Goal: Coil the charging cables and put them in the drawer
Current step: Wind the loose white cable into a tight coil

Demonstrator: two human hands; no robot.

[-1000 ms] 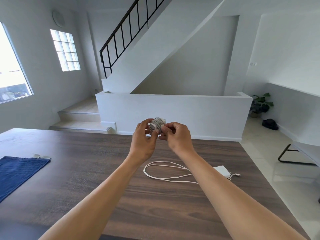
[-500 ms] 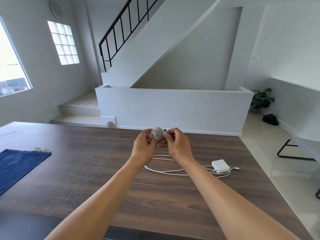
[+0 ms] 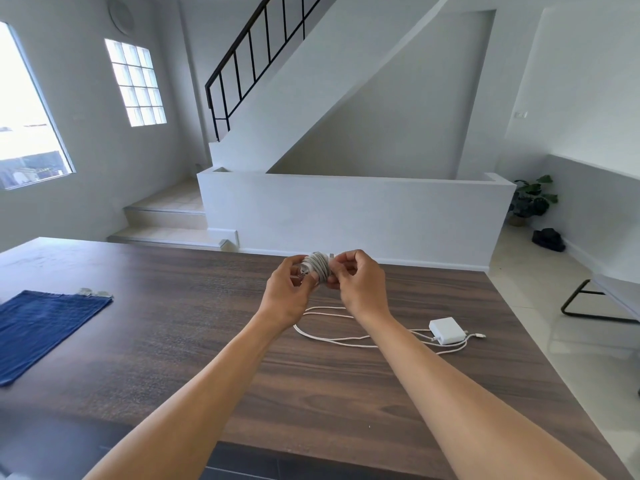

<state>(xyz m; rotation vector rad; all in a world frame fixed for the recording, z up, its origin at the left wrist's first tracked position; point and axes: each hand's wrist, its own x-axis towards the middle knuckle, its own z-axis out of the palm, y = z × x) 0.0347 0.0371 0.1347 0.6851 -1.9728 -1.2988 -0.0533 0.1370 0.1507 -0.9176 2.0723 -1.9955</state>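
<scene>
- The left hand (image 3: 287, 292) is curling its fingers round one side of a small grey coiled cable (image 3: 318, 266). The right hand (image 3: 360, 282) is pinching the other side, so the bundle is sitting squeezed right between the two hands, up off the worktop (image 3: 207, 358).
- A little pale end is poking out by the right fingertips. I'm guessing that's the tail getting tucked in, but it's too small to tell.
- Progress-wise, I'd say this first cable is pretty much wound and just getting finished off. It isn't going anywhere near a drawer yet, and no drawer is showing in view at all.
- A second one, the white loose cable (image 3: 332, 339), is lying uncoiled on the worktop just below the wrists and trailing off to the right of the right forearm. Nothing is touching it.
- Its white charger brick (image 3: 447, 329) is sitting further out to the right of the right hand.
- Way off to the left of the left hand, a blue cloth (image 3: 45, 327) is lying flat.
- So roughly: one coil nearly done, one cable waiting, both needing stowing.
</scene>
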